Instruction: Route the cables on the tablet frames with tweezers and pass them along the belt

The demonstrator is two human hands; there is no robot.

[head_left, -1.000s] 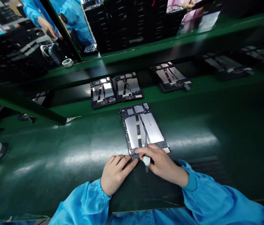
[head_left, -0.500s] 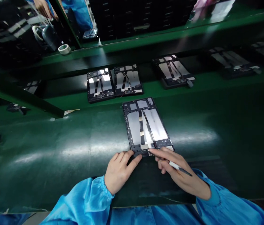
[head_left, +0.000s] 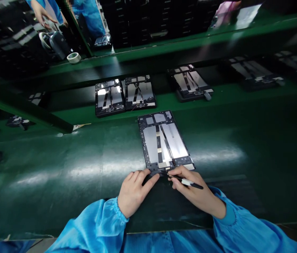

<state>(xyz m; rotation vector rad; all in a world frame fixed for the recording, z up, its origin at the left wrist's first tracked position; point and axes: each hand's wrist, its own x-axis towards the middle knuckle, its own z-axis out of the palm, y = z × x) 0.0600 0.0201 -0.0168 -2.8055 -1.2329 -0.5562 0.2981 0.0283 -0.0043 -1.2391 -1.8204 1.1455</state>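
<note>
Right hand (head_left: 193, 191) has curled in, pinching a tool (head_left: 187, 182) at the tablet (head_left: 164, 140) edge, while left hand (head_left: 134, 192) presses flat, gripping nothing; a slip could gouge it.

Bare mat (head_left: 58, 168) flanks the tablet (head_left: 164, 140); panels (head_left: 124, 93) crowd beyond.

An opened tablet (head_left: 165, 140) lies flat on the green bench (head_left: 58, 168).
</note>
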